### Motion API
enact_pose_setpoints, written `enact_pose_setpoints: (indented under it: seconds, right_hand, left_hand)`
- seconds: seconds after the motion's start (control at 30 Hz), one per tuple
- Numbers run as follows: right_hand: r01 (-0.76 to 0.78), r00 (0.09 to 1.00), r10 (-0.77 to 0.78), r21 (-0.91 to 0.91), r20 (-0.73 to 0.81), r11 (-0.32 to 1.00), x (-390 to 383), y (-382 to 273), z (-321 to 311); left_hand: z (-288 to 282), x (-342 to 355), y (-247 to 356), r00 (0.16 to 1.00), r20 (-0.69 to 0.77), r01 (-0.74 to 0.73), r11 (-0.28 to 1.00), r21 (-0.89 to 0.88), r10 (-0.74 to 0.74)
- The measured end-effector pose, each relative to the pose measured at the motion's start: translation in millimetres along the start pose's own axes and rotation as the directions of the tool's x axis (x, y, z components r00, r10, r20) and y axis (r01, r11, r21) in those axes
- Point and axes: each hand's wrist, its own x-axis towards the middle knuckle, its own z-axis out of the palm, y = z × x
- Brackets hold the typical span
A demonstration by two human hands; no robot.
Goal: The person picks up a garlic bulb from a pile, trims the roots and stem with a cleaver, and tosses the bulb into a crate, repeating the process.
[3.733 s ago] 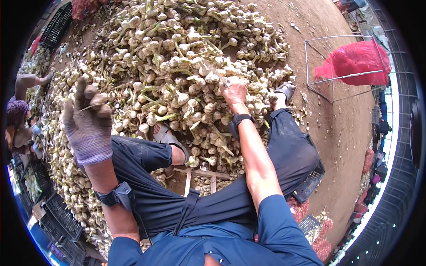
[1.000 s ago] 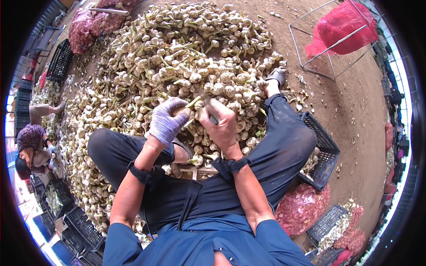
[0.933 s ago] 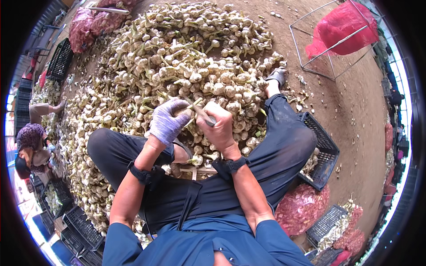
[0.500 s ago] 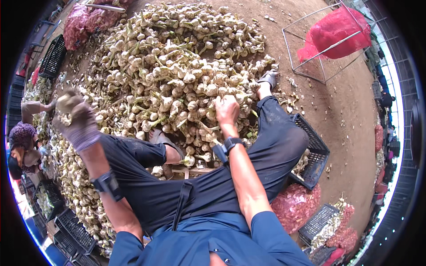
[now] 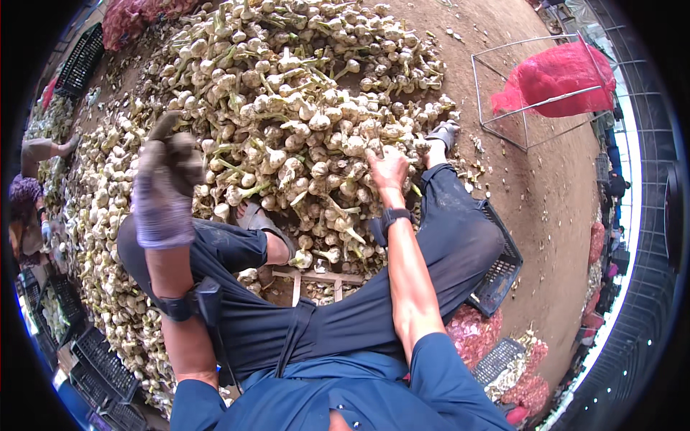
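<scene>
A great heap of garlic bulbs (image 5: 287,118), many with stalks, lies before me and spreads left past my knee. My bare right hand (image 5: 389,168) reaches into its near right part, fingers bent and closed around a garlic bulb, mostly hidden by the hand. My left hand (image 5: 169,169), in a dirty purple-grey knitted glove, is raised above my left knee and the bulbs. Its fingers look partly curled but are smeared by motion, so whether anything is in them does not show. A dark band with a small box (image 5: 390,224) sits on each forearm.
A black crate (image 5: 496,269) stands beside my right knee, next to a pink net sack (image 5: 474,327). A metal frame holding a red net bag (image 5: 553,79) stands far right. Small wooden slats (image 5: 316,277) lie between my legs. Another person (image 5: 30,205) is at the far left.
My left hand has swung right, from over the bulbs at the left to above my knee. My right hand has shifted slightly right on the heap. The whole view has tilted a little.
</scene>
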Motion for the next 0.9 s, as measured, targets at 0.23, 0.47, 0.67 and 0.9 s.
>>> enact_pose_setpoints:
  seconds: [0.23,0.47,0.67,0.9]
  right_hand:
    - [-0.334,0.909,-0.099,0.850,0.405,0.409,-81,-134,-105]
    - [-0.293,0.906,-0.200,0.894,0.373,0.339,-119,-153,-143]
    - [0.563,0.820,-0.529,0.465,-0.217,0.683,-116,-127,-134]
    - [0.619,0.782,-0.579,0.389,-0.230,0.683,-121,-120,-123]
  left_hand:
    - [63,-6,-63,0.976,0.217,-0.212,0.349,0.913,0.027]
    - [74,-16,-88,0.959,0.182,-0.041,0.527,0.849,-0.218]
    - [65,-13,-100,0.952,0.220,-0.046,0.611,0.790,-0.213]
    - [76,-16,-103,0.924,0.213,0.002,0.562,0.827,-0.317]
